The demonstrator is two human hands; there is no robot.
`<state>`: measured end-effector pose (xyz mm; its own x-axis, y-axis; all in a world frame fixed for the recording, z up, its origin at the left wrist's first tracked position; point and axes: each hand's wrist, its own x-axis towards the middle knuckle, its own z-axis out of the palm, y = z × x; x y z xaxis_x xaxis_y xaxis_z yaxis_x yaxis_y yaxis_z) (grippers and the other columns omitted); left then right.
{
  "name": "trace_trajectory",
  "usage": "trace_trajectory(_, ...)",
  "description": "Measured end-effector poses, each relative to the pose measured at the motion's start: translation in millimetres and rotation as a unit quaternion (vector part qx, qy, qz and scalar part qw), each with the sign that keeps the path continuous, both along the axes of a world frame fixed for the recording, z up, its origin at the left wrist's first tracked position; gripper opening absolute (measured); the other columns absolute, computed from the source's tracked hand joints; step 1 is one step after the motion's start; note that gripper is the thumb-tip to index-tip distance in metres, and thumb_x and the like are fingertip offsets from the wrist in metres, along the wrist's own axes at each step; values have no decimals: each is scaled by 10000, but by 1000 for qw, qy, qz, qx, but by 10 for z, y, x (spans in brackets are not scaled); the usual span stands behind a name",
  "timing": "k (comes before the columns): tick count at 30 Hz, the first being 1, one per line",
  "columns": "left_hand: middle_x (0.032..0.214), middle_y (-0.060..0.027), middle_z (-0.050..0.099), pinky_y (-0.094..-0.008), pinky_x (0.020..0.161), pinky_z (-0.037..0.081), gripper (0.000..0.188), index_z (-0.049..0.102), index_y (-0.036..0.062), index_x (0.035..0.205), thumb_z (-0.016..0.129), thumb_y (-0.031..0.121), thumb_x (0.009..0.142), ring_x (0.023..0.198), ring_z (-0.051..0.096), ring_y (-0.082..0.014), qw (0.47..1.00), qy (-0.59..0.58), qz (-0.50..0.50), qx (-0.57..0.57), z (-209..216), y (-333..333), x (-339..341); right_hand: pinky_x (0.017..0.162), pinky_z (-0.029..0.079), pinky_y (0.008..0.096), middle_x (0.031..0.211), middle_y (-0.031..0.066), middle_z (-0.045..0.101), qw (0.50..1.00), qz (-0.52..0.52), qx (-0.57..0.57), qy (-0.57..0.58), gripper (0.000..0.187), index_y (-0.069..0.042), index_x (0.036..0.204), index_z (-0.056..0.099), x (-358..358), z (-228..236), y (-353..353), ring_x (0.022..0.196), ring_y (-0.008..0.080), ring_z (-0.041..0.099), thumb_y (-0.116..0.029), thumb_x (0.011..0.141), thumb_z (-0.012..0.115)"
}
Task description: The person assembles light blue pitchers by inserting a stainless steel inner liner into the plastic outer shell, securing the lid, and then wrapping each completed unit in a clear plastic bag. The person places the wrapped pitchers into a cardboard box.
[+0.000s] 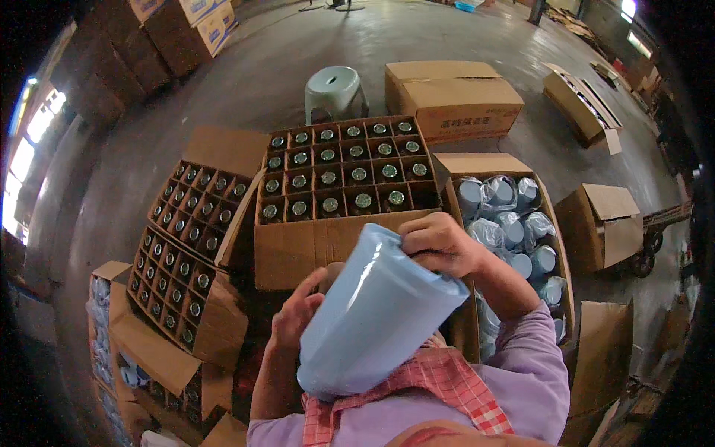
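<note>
A large, glossy light blue canister (376, 320) is held tilted in front of my chest, its upper end leaning to the right. My right hand (439, 242) is closed on the rim at that upper end, with some fingertips tucked inside the edge. Against its left side lies my left hand (298, 309), fingers bent around it and partly hidden behind it. Just beyond stands a divided carton (316, 242) with bottles (328, 179) in its cells. On the right, an open carton (465, 298) holds several light blue canisters (521, 264), many in clear plastic wrap.
Two more divided cartons of bottles (171, 276) tilt at the left. Behind the middle carton are a pale plastic stool (333, 86) and a closed carton (465, 119). A smaller carton (603, 227) sits by a wheeled cart (655, 238). Boxes (175, 37) are stacked far left.
</note>
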<state>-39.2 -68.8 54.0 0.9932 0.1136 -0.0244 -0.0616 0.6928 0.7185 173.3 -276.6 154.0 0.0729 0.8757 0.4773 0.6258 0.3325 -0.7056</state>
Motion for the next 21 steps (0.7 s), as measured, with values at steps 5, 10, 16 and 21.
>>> trace_trajectory(5,1176,-150,501,-375,867,442,607,359,-3,1282,529,341,812,1038,521,-261,976,110,-123,143,-54,57,112,548,395,373,668,160,467,995,80,54,-6,204,13,684,500,-79,94,497,636,328,492,-138,729,630)
trace_trajectory(10,1181,-144,498,-376,866,442,568,370,1,1275,508,321,827,1046,515,-257,997,36,3,62,-83,169,18,535,432,238,728,33,589,915,-34,36,401,129,3,803,600,-12,-129,738,601,105,527,-116,756,615)
trace_trajectory(16,1187,-136,495,-376,866,443,523,383,6,1267,482,298,845,1056,507,-252,996,-41,76,22,-156,358,-234,788,458,399,1033,140,570,975,43,-211,-62,476,-83,1052,565,-699,-1477,359,936,307,562,-288,640,687)
trace_trajectory(21,1192,-129,493,-377,865,444,487,394,10,1260,461,279,859,1064,501,-248,979,-74,185,-39,-416,703,-324,835,424,409,1134,151,527,955,20,-246,-163,689,-135,1205,493,-1129,-1372,217,995,360,519,-292,573,716)
